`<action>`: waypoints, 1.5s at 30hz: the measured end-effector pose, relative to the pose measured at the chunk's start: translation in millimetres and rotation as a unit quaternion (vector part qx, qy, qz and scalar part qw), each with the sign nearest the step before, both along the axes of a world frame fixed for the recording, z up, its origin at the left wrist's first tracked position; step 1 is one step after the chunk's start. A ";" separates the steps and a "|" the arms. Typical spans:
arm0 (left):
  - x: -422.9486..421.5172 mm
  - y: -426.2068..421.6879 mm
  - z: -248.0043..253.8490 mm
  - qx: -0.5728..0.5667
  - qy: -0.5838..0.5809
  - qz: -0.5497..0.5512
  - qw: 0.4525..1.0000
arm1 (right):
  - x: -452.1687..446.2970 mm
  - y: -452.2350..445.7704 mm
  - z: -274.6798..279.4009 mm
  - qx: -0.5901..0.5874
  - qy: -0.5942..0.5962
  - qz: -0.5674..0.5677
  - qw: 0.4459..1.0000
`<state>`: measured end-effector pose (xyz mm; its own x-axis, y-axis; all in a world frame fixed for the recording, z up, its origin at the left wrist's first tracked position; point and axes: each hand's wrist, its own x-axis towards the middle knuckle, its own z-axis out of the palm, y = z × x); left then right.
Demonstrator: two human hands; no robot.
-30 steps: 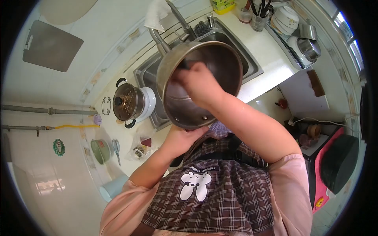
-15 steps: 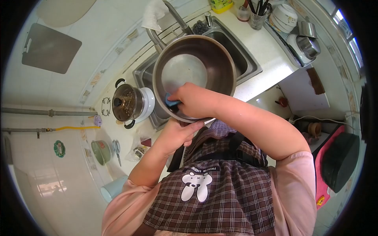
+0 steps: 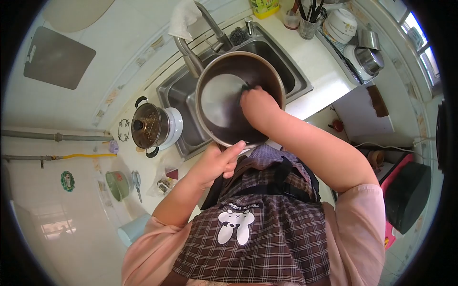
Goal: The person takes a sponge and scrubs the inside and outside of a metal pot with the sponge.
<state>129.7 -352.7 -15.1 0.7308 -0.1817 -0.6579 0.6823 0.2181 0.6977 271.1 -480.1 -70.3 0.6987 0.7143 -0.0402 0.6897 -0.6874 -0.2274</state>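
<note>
A large metal pot (image 3: pixel 224 97) is tilted over the double sink (image 3: pixel 188 126), its open mouth facing me. Closed around the pot's near lower side is my left hand (image 3: pixel 217 164), with the thumb lying along the rim. My right hand (image 3: pixel 260 107) reaches inside the pot, fingers bent on a dark scrubbing pad (image 3: pixel 246 88) that shows only in part. The faucet (image 3: pixel 191 62) stands just behind the pot, with a white cloth (image 3: pixel 185 19) hung over it.
Left of the sink stands a lidded pot (image 3: pixel 150 126) on a white base. Scissors (image 3: pixel 137 185), a green basin (image 3: pixel 117 186) and a plastic bag (image 3: pixel 164 181) are nearer me. A rack with bowls (image 3: pixel 339 26) and a utensil cup (image 3: pixel 309 28) stand at the right.
The pot has turned and tilted in my left hand. My right hand, with the pad, has moved from the pot's lower left wall up and right, deeper inside.
</note>
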 end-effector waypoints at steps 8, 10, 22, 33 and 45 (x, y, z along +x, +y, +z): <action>9.4 0.9 2.3 -0.079 0.083 -0.025 0.993 | 16.1 24.2 -13.7 0.230 0.142 0.071 0.960; 13.0 3.6 -0.7 -0.056 0.069 -0.025 0.996 | 1.2 22.0 3.9 0.261 0.295 0.123 0.911; 20.7 24.0 -13.5 -0.138 0.163 -0.023 0.977 | 17.3 -50.6 -14.6 -0.232 -0.051 0.221 0.946; 35.3 61.2 -6.6 -0.368 0.356 0.042 0.858 | -4.7 -56.0 -31.8 -0.126 0.197 0.232 0.944; 35.5 50.9 1.2 -0.325 0.332 0.046 0.884 | -13.6 -47.8 -0.9 -0.123 0.421 0.106 0.893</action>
<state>165.1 -301.8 -13.9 0.2537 -0.6382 -0.7269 0.8527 0.5023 -0.1433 257.5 -527.9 -71.2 0.1977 0.7240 -0.6609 0.4665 -0.6624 -0.5861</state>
